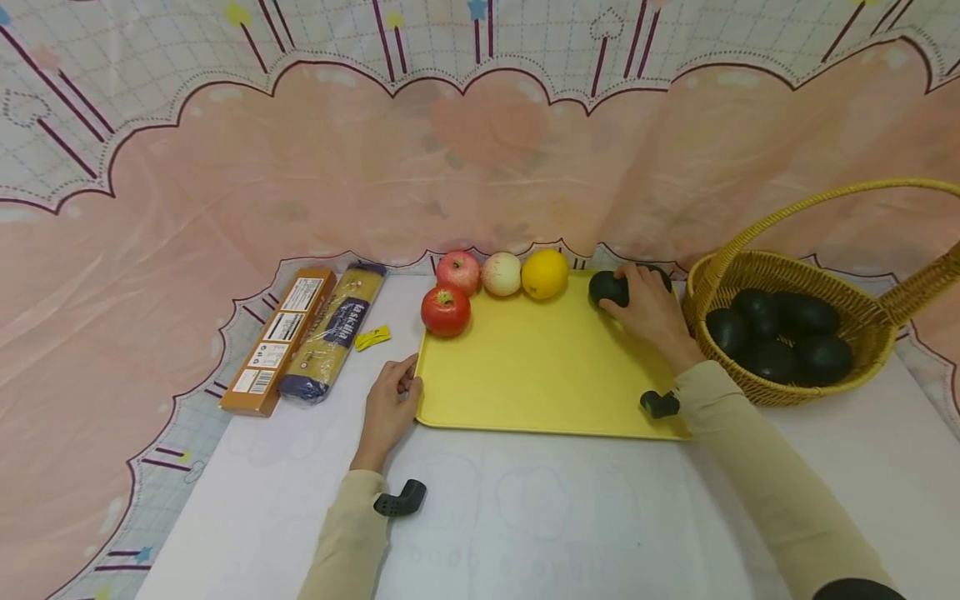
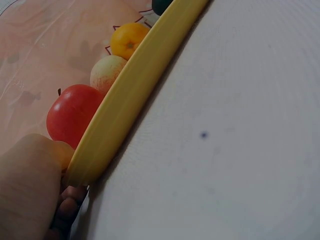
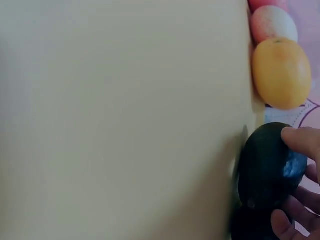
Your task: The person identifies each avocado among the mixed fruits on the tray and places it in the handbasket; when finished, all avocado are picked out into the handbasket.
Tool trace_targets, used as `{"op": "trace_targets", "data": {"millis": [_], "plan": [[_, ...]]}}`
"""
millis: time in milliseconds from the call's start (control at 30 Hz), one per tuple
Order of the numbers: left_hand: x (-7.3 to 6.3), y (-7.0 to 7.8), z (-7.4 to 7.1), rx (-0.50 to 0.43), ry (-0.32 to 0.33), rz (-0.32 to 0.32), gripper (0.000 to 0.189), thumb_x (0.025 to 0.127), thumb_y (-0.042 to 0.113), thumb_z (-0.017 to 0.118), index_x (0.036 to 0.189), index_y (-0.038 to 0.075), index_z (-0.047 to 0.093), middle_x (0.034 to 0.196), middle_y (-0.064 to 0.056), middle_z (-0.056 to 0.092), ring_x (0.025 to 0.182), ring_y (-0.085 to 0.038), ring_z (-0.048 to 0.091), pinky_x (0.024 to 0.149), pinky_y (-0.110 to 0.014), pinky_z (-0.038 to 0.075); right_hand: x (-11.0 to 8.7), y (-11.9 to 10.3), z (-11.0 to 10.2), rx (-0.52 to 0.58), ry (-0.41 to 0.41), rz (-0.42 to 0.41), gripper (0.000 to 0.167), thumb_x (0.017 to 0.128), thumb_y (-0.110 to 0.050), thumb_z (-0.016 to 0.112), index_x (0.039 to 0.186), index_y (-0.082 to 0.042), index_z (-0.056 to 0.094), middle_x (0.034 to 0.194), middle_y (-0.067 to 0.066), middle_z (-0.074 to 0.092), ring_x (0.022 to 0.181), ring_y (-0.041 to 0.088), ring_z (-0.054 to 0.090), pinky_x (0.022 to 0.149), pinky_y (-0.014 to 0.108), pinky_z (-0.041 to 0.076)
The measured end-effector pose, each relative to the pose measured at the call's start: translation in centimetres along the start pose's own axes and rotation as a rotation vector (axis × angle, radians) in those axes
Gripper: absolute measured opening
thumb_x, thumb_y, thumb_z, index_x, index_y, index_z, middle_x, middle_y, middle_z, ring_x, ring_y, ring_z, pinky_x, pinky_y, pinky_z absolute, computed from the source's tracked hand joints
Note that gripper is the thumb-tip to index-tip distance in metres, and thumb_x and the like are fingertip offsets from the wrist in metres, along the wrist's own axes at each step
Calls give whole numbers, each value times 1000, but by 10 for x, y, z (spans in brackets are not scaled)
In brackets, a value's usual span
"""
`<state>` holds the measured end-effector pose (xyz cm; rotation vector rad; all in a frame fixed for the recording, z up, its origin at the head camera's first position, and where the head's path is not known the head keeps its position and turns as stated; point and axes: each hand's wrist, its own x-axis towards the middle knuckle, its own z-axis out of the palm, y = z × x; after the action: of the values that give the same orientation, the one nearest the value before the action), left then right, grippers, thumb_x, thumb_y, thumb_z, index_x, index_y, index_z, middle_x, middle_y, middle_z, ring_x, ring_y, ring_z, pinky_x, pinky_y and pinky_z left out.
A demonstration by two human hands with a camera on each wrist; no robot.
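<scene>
My left hand (image 1: 388,411) grips the left edge of a yellow tray (image 1: 532,379), thumb above and fingers below the rim in the left wrist view. At the tray's back right, my right hand (image 1: 651,312) holds a dark green avocado (image 3: 270,167). A second dark avocado (image 3: 252,226) lies against it, partly hidden by the fingers. Along the tray's back stand a yellow-orange fruit (image 1: 544,274), a pale peach-like fruit (image 1: 501,274) and a pink apple (image 1: 458,272). In front of the apple, at the left, sits a red tomato-like fruit (image 1: 446,310).
Right of the tray stands a wicker basket (image 1: 783,396) with a tall handle, holding several dark avocados (image 1: 772,358). An orange-brown box (image 1: 279,342), a pasta packet (image 1: 333,333) and a small yellow sachet (image 1: 372,337) lie to the left. A patterned cloth (image 1: 337,167) hangs behind the white table (image 1: 547,517).
</scene>
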<state>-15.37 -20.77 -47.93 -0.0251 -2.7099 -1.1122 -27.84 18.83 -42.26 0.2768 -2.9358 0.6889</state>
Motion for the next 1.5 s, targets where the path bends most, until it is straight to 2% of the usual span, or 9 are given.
{"op": "trace_targets", "data": {"millis": [167,300,533,700,900,1100,1200,1300,1500], "plan": [[0,2,1,1,-1,6,38,92,11,55,129,4,57,95,-7,54,79,-16,48,72,-29,40,-3,0,3,24,1,-7,53,85,-25,68,125,-2,42,125,23,48,115,43,43,92,56,39],[0,2,2,-2,-2,2,37,92,11,55,129,5,57,96,-7,53,79,-16,48,73,-30,40,-6,-2,3,26,-4,-26,55,84,-26,68,127,-4,43,126,21,47,116,41,43,90,57,41],[0,2,3,0,3,-4,37,92,11,55,129,5,57,97,-6,53,79,-16,48,73,-30,41,-16,-6,0,54,-7,-67,62,83,-26,68,135,-2,43,131,25,43,121,44,39,95,60,37],[0,3,3,-1,1,-5,37,92,11,55,129,6,57,97,-6,53,80,-16,48,74,-30,41,-24,-6,-4,105,43,-86,71,84,-26,69,141,1,38,131,26,41,123,43,37,99,57,34],[1,5,1,-4,2,-2,37,92,11,55,129,6,56,96,-6,52,81,-17,48,75,-32,43,-32,-11,-11,163,117,-146,63,82,-26,70,134,1,48,126,24,44,119,41,40,99,54,31],[1,3,3,-4,7,-2,38,92,10,55,129,6,57,96,-6,52,81,-16,48,75,-31,42,-37,-12,-18,159,106,-173,62,80,-30,74,131,-2,52,125,25,54,113,41,48,96,54,36],[1,2,4,-4,8,-2,37,92,10,55,129,6,57,96,-6,52,80,-16,48,75,-31,42,-42,-12,-20,205,82,-182,64,79,-28,76,131,-1,51,121,25,57,103,39,57,91,51,44],[1,2,4,8,5,-2,38,92,11,55,129,6,57,96,-6,53,81,-15,49,75,-31,43,-49,-11,-23,284,61,-164,65,80,-26,76,132,-1,46,125,23,52,99,36,59,85,49,49],[0,2,2,22,9,-2,38,92,11,56,129,6,56,95,-6,53,81,-16,49,74,-31,42,-61,-10,-30,423,50,-119,66,82,-23,73,131,-1,36,128,20,43,110,36,49,86,52,49]]}}
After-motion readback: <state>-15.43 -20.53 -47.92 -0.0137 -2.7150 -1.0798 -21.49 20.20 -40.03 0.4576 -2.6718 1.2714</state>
